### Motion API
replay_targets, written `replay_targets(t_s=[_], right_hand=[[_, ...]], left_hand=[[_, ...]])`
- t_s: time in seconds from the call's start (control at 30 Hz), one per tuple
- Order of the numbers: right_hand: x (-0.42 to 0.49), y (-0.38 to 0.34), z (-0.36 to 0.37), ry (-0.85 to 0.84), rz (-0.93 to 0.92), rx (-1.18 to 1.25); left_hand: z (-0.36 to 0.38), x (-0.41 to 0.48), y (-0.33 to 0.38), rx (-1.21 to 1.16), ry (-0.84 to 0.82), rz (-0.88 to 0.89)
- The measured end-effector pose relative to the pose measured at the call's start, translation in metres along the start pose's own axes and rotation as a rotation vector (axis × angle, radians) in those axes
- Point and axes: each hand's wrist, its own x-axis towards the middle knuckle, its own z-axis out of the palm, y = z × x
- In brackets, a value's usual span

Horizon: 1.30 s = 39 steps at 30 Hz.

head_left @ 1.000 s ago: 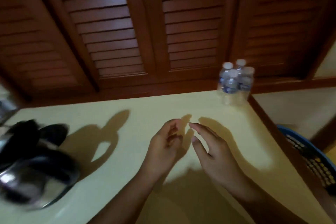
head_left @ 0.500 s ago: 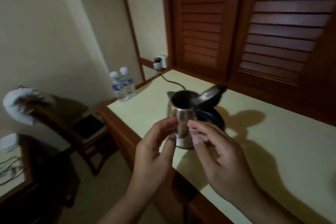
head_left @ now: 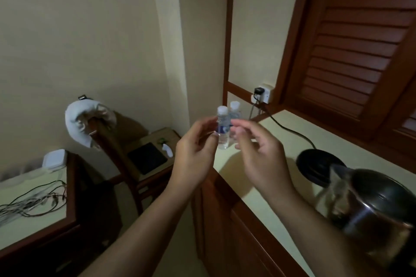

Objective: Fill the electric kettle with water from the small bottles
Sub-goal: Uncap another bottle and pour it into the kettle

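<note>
**A dim room with a cream counter and dark wood**

To the right of the right hand (head_left: pixel 261 155) we see a cream counter (head_left: pixel 337 139) with a wooden edge. It is backed by brown louvred shutters (head_left: pixel 360 40). Just beyond both hands, a wall socket (head_left: pixel 265 94) holds a black plug. Left of the left hand (head_left: pixel 195 153), a wooden chair (head_left: pixel 105 139) has a white cloth (head_left: pixel 87 119) draped over its back. Between chair and hand, a low table (head_left: pixel 157 135) bears a flat black pad (head_left: pixel 147 157). Far left and lower, a desk (head_left: pixel 33 225) holds tangled cables (head_left: pixel 31 203) and a white box (head_left: pixel 54 158).
</note>
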Motion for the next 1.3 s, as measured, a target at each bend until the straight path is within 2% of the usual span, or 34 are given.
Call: replay_targets(t_s=[0.1, 0.3, 0.4, 0.5, 0.6, 0.8, 0.87, 0.93, 0.97, 1.03, 1.1, 1.17, 1.2, 1.3], right_hand=[[0.057, 0.019, 0.028, 0.054, 0.073, -0.088], [0.121, 0.062, 0.049, -0.009, -0.022, -0.893], [0.128, 0.076, 0.051, -0.023, -0.095, -1.028], [0.131, 0.081, 0.050, -0.035, -0.136, -1.048], [0.123, 0.074, 0.051, -0.054, -0.085, -0.942], [0.068, 0.037, 0.031, 0.150, -0.142, -0.676], [0.048, 0.016, 0.021, 0.181, -0.233, -0.592], [0.033, 0.002, 0.007, 0.209, -0.395, -0.707], [0.027, -0.001, -0.003, 0.226, -0.418, -0.811], [0.020, -0.009, -0.026, 0.207, -0.152, -0.914], [0.010, -0.012, -0.046, 0.163, 0.013, -1.078], [-0.001, -0.017, -0.063, 0.153, 0.177, -1.048], [-0.008, -0.021, -0.070, 0.167, 0.174, -0.978], [-0.028, -0.032, -0.086, 0.183, -0.012, -0.964]], left_hand=[[-0.012, 0.039, -0.028, 0.000, -0.002, -0.041], [-0.026, 0.073, -0.071, -0.010, -0.010, -0.123], [-0.028, 0.075, -0.088, -0.054, -0.013, -0.188], [-0.029, 0.071, -0.098, -0.091, -0.045, -0.223], [-0.028, 0.061, -0.101, -0.131, -0.127, -0.231], [-0.009, 0.028, -0.088, 0.000, -0.355, -0.135], [0.005, 0.012, -0.075, -0.067, -0.412, -0.112], [0.020, -0.004, -0.065, -0.195, -0.470, -0.114], [0.027, -0.009, -0.061, -0.257, -0.503, -0.133], [0.039, -0.015, -0.052, -0.327, -0.561, -0.178], [0.048, -0.017, -0.045, -0.347, -0.650, -0.197], [0.054, -0.018, -0.039, -0.407, -0.788, -0.225], [0.057, -0.018, -0.037, -0.450, -0.859, -0.236], [0.065, -0.018, -0.037, -0.609, -1.043, -0.218]])
